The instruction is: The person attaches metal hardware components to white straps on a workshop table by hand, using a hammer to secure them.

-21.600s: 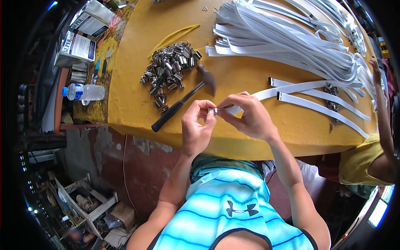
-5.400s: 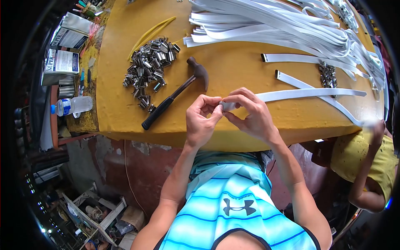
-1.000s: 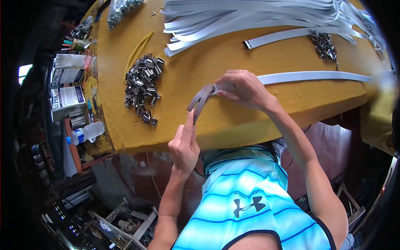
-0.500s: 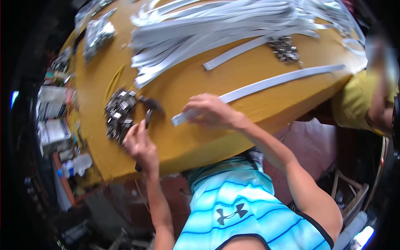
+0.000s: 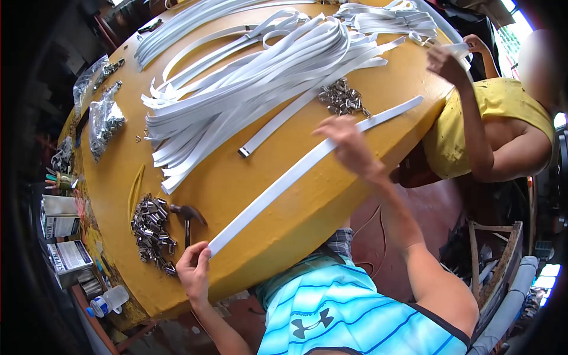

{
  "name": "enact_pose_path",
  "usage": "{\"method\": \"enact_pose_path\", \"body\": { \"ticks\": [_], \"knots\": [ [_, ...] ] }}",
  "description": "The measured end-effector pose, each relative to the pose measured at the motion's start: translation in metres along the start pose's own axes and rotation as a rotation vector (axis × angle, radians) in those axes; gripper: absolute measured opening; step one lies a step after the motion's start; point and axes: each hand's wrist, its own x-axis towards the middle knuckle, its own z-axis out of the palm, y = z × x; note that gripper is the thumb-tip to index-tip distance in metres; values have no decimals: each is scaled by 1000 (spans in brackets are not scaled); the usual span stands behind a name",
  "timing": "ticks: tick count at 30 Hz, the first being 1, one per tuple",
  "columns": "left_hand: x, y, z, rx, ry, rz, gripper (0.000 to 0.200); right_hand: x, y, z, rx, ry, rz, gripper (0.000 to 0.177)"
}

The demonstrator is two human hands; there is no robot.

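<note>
A long white flat strap (image 5: 278, 186) lies slantwise across the near part of the table. My left hand (image 5: 194, 267) pinches its near-left end between thumb and fingers. Over the strap's right half is my right hand (image 5: 349, 145), blurred, its fingers stretched out and holding nothing. Just above my left hand a hammer (image 5: 188, 214) rests on the table, the lower handle hidden behind the fingers. Left of it sits a heap of small metal clips (image 5: 152, 228). Beyond my right hand is a second pile of metal clips (image 5: 342, 97).
A large bundle of white straps (image 5: 254, 89) covers the middle of the yellow table (image 5: 260, 228). One strap with a metal-tipped end (image 5: 244, 151) lies apart. Bagged metal parts (image 5: 106, 121) sit at left. A person in yellow (image 5: 485, 127) works at the right edge, hands on a strap.
My left hand has gone from the hammer's handle to the strap's end. My right hand has let go of that end and moved right along the strap. The view has shifted.
</note>
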Motion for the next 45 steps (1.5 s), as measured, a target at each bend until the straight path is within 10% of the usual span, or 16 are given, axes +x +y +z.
{"method": "enact_pose_path", "body": {
  "ticks": [9, 18, 22, 28, 37, 45],
  "knots": [
    [-15, -5, -62, 57, 76, -59, 14, 48, 75, -137, -422, 292, 55, 32],
    [72, 98, 65, -111, -37, 193, 17, 133, 265, -221, -619, 331, -47, 73],
    [148, 91, 140, -72, -126, 283, 21, 126, 186, -178, -272, 268, -17, 78],
    [173, 76, 162, 184, -93, 282, 23, 51, 18, -71, 407, -42, 98, 25],
    [211, 97, 117, 839, 317, 728, 14, -20, -60, 47, 538, 76, 247, 16],
    [267, 84, 84, 1300, 282, 988, 18, -20, -59, 57, 440, 103, 196, 15]
  ]
}}
